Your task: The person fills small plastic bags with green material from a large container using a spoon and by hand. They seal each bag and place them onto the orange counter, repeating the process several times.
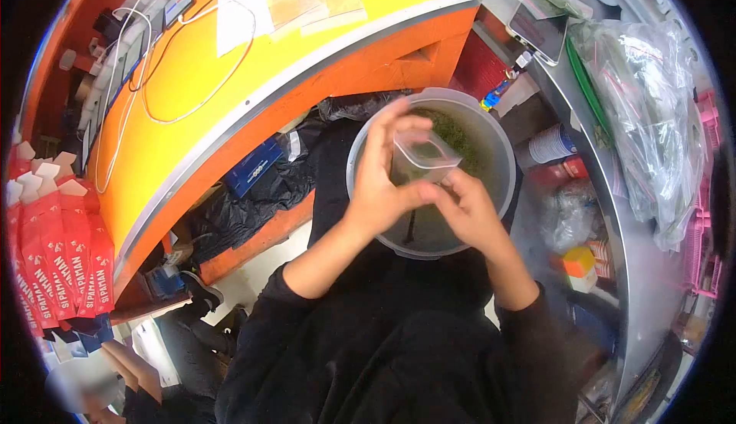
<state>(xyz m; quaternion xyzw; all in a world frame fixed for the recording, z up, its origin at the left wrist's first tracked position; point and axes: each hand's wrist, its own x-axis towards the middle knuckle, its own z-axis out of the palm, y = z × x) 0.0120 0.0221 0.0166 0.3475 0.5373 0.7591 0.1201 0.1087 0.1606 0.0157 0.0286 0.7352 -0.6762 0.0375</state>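
Centrally, the tub: a round, translucent container sits at the person's lap, its wall likely stiff, the rim a natural hold.
Green matter: loose, leafy-looking stuff lies inside, probably light and easily scattered.
Left hand: curves around the left side of the clear bag, fingers blurred; whether it pinches the film cannot be told.
Right hand: thumb and fingertips close on the bag's right side, just beside the other hand's thumb.
Clear bag: raised above the tub between both hands, likely near weightless, limp and slick.
Pinkish band: probably firmer than the film, the better place to pinch.
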